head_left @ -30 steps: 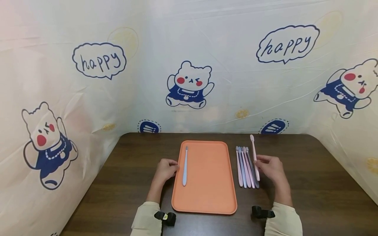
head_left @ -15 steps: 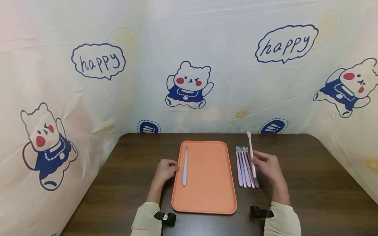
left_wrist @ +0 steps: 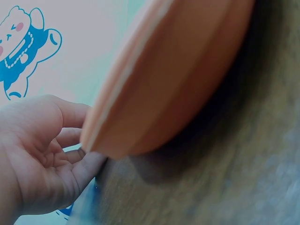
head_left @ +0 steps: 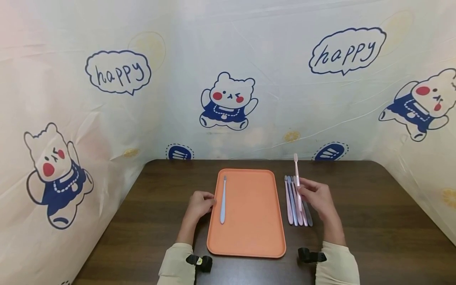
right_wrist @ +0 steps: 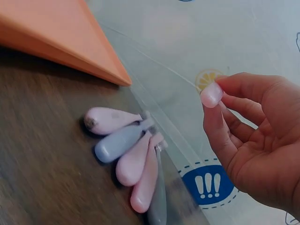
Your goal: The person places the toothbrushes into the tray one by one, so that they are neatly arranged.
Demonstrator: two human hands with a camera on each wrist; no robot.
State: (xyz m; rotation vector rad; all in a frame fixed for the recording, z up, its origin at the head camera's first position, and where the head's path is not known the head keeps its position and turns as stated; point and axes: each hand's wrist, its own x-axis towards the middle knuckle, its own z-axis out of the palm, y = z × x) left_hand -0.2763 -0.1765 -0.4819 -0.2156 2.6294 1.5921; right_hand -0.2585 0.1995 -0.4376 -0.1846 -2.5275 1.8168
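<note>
- The right hand [head_left: 317, 197] pinched a pink toothbrush [head_left: 297, 180] above five toothbrushes [right_wrist: 133, 165].
- The left hand [head_left: 200, 204] pinched the orange tray [head_left: 251, 213].
- A blue toothbrush [head_left: 223, 202] lay inside.

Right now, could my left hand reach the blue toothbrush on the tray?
Probably yes. The left hand holds the left edge of the tray, the blue toothbrush lies just inside that edge, and nothing covers it. The hand would likely need to let go first.

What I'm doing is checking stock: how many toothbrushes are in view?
7. One blue toothbrush on the orange tray; one pink toothbrush in the right hand; five toothbrushes on the table right of the tray: three pink, one blue, one gray. None looks hidden.
</note>
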